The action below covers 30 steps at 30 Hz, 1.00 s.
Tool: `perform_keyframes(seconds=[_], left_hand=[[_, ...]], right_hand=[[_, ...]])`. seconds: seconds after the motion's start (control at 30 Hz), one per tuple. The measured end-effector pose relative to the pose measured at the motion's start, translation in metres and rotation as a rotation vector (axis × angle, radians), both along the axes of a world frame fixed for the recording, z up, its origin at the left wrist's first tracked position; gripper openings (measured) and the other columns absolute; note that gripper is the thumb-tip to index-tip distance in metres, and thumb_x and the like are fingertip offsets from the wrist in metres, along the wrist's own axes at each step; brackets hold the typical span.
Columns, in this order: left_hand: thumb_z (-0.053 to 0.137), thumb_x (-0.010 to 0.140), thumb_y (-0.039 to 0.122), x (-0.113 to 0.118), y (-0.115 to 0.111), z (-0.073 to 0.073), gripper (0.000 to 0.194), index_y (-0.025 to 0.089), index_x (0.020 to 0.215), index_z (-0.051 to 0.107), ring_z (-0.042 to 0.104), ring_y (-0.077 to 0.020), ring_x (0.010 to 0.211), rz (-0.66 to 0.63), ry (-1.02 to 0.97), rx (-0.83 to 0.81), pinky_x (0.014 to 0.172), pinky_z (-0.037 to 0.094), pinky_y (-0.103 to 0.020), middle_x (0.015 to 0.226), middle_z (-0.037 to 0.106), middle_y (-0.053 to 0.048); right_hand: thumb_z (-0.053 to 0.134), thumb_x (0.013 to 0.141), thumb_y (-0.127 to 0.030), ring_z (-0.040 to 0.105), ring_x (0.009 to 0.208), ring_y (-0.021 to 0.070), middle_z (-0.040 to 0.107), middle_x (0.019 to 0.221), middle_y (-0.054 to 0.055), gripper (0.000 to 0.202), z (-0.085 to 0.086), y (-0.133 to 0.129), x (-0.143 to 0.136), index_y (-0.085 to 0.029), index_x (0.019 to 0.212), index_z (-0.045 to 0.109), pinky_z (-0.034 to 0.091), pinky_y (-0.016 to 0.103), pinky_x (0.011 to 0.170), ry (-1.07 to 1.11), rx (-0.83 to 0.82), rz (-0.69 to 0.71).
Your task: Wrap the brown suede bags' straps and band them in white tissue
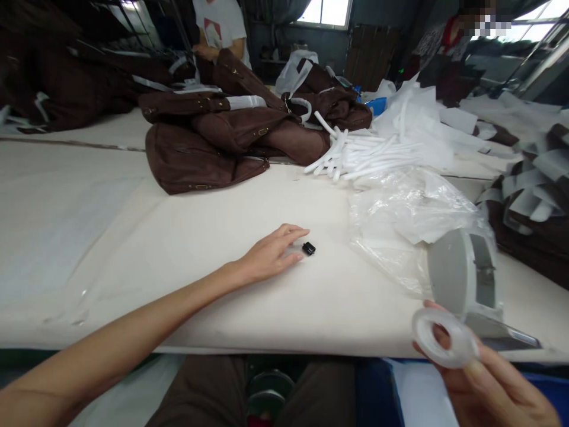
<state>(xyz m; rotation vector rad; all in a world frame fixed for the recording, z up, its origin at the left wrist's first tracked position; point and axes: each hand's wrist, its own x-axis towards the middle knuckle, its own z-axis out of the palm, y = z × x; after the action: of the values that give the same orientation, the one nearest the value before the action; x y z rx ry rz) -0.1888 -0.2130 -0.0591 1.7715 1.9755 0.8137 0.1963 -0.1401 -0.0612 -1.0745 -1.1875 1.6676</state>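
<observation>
The left hand (269, 255), open over the desk (338, 308), could bump the small black piece (309, 248) beside its fingertips; the right hand (502, 385) pinches a translucent ring (462, 345), which a loose grip could drop.

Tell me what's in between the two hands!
A small black piece, close to the fingertips of the left hand, then white tabletop up to the right hand, which holds a whitish ring. The head camera view shows it.
</observation>
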Motion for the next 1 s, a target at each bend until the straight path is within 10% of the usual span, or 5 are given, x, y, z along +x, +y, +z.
perform_keyframes(seconds=[0.4, 0.73, 1.0], left_hand=[[0.047, 0.097, 0.022, 0.007, -0.007, -0.026, 0.016, 0.022, 0.105, 0.062, 0.061, -0.0195, 0.1, -0.09, 0.134, 0.141, 0.087, 0.05, -0.032, 0.108, 0.063, -0.006], [0.058, 0.087, 0.013, 0.01, 0.025, -0.014, 0.051, 0.03, 0.134, 0.052, 0.052, -0.0274, 0.117, -0.291, 0.342, 0.106, 0.094, 0.048, -0.042, 0.142, 0.049, -0.008], [0.053, 0.087, 0.014, 0.006, 0.073, -0.01, 0.027, 0.024, 0.109, 0.064, 0.059, -0.022, 0.087, -0.33, 0.285, -0.02, 0.072, 0.047, -0.031, 0.103, 0.059, -0.007]], right_hand=[[0.081, 0.077, -0.035, 0.068, 0.096, 0.0245, 0.075, 0.104, 0.009, 0.02, -0.007, -0.054, -0.125, -0.022, 0.092, 0.079, 0.058, 0.042, 0.084, 0.308, -0.294, 0.098], [0.085, 0.073, -0.032, 0.068, 0.091, 0.0189, 0.076, 0.098, 0.004, 0.016, -0.015, -0.054, -0.146, -0.022, 0.083, 0.077, 0.058, 0.036, 0.084, 0.327, -0.299, 0.009], [0.084, 0.074, -0.029, 0.069, 0.091, 0.0199, 0.076, 0.1, 0.005, 0.014, -0.015, -0.055, -0.14, -0.021, 0.082, 0.077, 0.058, 0.037, 0.083, 0.351, -0.311, -0.052]])
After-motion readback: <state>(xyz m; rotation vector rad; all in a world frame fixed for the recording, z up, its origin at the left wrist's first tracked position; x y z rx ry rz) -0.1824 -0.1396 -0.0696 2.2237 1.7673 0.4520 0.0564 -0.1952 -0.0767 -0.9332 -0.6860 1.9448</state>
